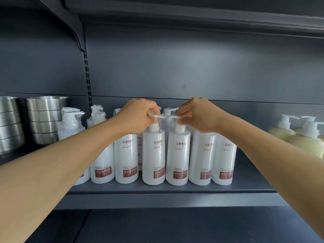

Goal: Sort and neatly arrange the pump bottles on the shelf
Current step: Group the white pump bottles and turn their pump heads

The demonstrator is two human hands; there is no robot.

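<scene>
White plastic pump bottles [178, 155] mostly lined up along dark metal shelf [157, 190] front | my left hand [138, 114] and right hand [198, 114] each pinched shut on a middle bottle's pump | left-side ones behind look unsorted, I'd say mostly done

Stacked steel bowls [44, 120] (far left)
</scene>
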